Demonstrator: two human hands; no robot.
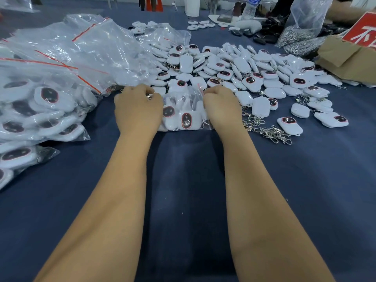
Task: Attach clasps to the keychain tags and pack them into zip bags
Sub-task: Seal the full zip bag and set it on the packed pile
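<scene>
Both hands, left hand (138, 107) & right hand (222, 106), pinch the filled zip bag (184, 110) mid-table; uneven seal prob lets tags spill.

I see a table (193, 200) covered in dark blue cloth. Filled zip bags (40, 102) heap at left, loose white tags (244, 72) spread upper centre, metal clasps (272, 132) lie right, and what looks like a cardboard box (345, 58) sits upper right.
</scene>
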